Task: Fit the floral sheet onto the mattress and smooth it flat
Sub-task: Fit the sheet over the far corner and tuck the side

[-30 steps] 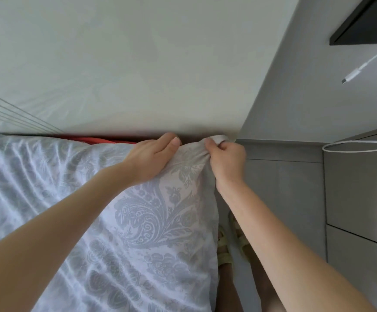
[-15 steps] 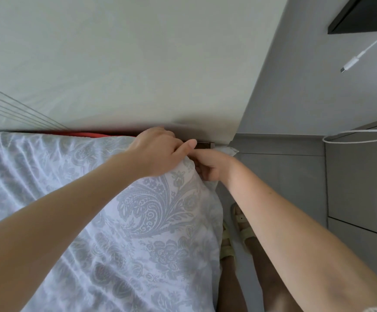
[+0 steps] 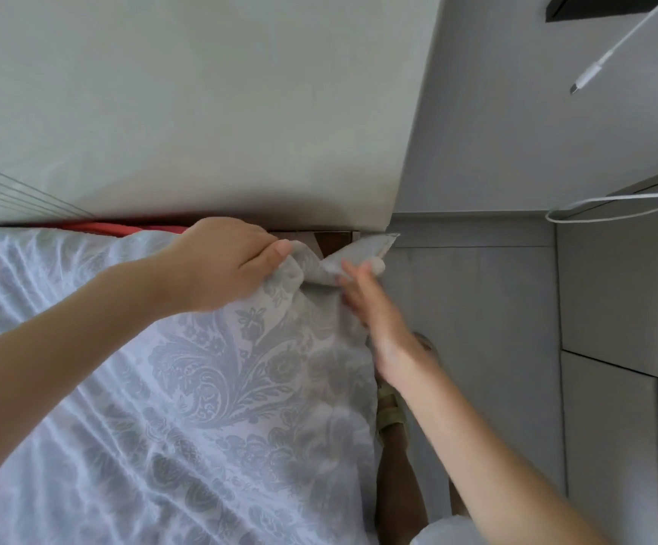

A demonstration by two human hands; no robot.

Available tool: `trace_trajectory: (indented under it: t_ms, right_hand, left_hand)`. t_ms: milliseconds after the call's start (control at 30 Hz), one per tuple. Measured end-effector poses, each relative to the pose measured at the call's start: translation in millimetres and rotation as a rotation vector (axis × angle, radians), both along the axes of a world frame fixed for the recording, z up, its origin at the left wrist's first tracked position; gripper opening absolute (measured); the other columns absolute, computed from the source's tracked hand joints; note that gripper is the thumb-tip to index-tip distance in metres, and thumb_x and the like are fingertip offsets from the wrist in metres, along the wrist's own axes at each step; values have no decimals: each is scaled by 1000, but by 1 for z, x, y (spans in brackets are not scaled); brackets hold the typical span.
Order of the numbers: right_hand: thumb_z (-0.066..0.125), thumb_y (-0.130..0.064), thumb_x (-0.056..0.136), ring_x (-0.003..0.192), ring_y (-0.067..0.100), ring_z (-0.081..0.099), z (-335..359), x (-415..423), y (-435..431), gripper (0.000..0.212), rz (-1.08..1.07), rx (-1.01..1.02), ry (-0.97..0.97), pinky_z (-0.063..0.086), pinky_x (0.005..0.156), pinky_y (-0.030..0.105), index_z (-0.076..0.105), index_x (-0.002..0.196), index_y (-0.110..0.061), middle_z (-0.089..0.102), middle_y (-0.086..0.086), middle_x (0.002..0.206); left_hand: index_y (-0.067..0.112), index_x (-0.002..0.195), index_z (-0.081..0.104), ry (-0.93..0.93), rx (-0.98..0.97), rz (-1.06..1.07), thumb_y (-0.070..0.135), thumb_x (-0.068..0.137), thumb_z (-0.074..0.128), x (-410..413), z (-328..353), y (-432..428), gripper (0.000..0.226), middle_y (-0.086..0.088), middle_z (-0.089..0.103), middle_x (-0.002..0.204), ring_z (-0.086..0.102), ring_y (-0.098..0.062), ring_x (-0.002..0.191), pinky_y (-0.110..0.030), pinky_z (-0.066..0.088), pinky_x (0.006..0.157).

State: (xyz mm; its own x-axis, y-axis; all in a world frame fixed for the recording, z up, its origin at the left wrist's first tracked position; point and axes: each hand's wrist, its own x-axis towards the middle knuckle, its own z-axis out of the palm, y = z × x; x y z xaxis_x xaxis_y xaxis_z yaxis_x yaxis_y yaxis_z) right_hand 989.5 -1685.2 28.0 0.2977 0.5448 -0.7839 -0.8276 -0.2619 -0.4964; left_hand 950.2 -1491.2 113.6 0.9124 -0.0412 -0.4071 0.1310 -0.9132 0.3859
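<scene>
A: Grey-on-white cloth, the floral sheet [image 3: 209, 371], fills lower left of frame, spread over the mattress top. Ripples cross it at far left. Mattress itself hidden under the cloth
B: Noted. The corner?
A: Sheet's far corner sits at centre frame, bunched between the two hands. A loose flap [image 3: 363, 251] sticks out to the right, its pointed tip up by the foot of the pale wall [image 3: 201, 112]
B: Left hand?
A: Left hand [image 3: 221, 265], centre frame. Fingers curled, thumb on top, gripping a gathered fold of the sheet just left of the flap
B: Right hand?
A: Right hand [image 3: 374, 308], right of centre, blurred. Fingers [image 3: 353, 277] stretched nearly straight, tips against the cloth under the flap. Nothing enclosed in it, as far as the blur allows
B: Between the hands?
A: Brown wooden frame piece [image 3: 333, 241] shows in the gap, at the wall's foot. Red strip [image 3: 123, 228] runs along the sheet's upper edge, left of the left hand, between sheet and wall
B: Surroundings?
A: Grey cabinet [image 3: 614, 289] on right side of frame, white cable [image 3: 614, 202] lying across its top edge. Another cable's plug [image 3: 585, 78] hangs at upper right. Sandalled foot [image 3: 390, 407] on grey floor below the right wrist, just beside the sheet's side edge
</scene>
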Motion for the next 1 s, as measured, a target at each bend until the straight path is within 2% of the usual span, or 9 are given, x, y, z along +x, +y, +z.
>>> trace_trajectory:
  t_ms: [67, 167, 267, 333, 433, 600, 733, 867, 1000]
  right_hand:
    - [30, -69, 89, 128, 18, 50, 0, -22, 25, 56, 135, 213, 161, 39, 104, 35, 54, 129, -38, 58, -4, 131]
    - [29, -73, 86, 124, 21, 53, 1, -32, 46, 66, 282, 308, 291, 34, 111, 42, 60, 124, -29, 58, 2, 132]
    - [17, -76, 85, 126, 24, 50, -11, -17, 37, 83, 288, 314, 437, 34, 109, 40, 51, 134, -18, 53, 3, 136]
    - [17, -75, 86, 113, 22, 57, -21, -4, 29, 81, 252, 270, 477, 41, 99, 37, 55, 128, -18, 60, 2, 126]
    - [20, -75, 86, 100, 20, 64, -40, 12, 22, 75, 188, 137, 403, 47, 87, 35, 63, 116, -21, 70, 3, 109]
    - [16, -58, 97, 98, 17, 59, -62, 40, -3, 67, 59, -201, -154, 41, 78, 22, 55, 129, -14, 61, 9, 125]
    - [44, -59, 84, 102, 13, 63, -51, 37, -9, 52, 52, 112, -20, 45, 90, 30, 57, 121, -25, 67, 0, 116]
    - [83, -47, 60, 110, 14, 63, -55, 34, 15, 77, 202, 135, -80, 47, 99, 32, 51, 127, -26, 66, -2, 120]
    - [73, -27, 80, 109, 10, 60, -63, 47, 16, 47, 242, 84, -142, 45, 94, 26, 54, 123, -24, 65, -4, 119]
  left_hand:
    - [15, 73, 67, -73, 12, 0, 59, 87, 8, -12, 14, 6, 75, 3, 65, 73, 65, -28, 90, -32, 40, 86]
    - [9, 73, 67, -102, -5, 22, 66, 89, 4, -28, 34, 14, 86, -5, 68, 74, 65, -32, 87, -37, 37, 78]
    - [9, 75, 69, -54, -20, 60, 63, 86, 7, -22, 31, 9, 83, -8, 69, 79, 64, -31, 91, -39, 37, 80]
    - [7, 81, 69, 7, 41, 59, 64, 79, 2, -4, 12, 2, 87, -9, 69, 84, 62, -29, 94, -42, 40, 84]
    - [7, 90, 67, 118, 148, 33, 60, 89, 7, 27, -28, -11, 80, -9, 68, 89, 60, -28, 92, -40, 44, 84]
    - [6, 102, 64, 196, 198, 82, 39, 102, 15, 58, -81, -28, 59, -13, 66, 102, 57, -31, 99, -37, 45, 85]
    - [6, 105, 64, 187, 195, 100, 36, 102, 17, 66, -97, -30, 56, -15, 66, 104, 57, -33, 100, -41, 45, 88]
    - [11, 117, 55, 162, 139, 124, 31, 103, 23, 67, -97, -31, 40, -11, 65, 104, 58, -32, 96, -40, 47, 81]
    - [16, 119, 57, -4, 96, 13, 50, 92, 12, 54, -94, -38, 62, -7, 65, 116, 55, -25, 112, -35, 38, 92]
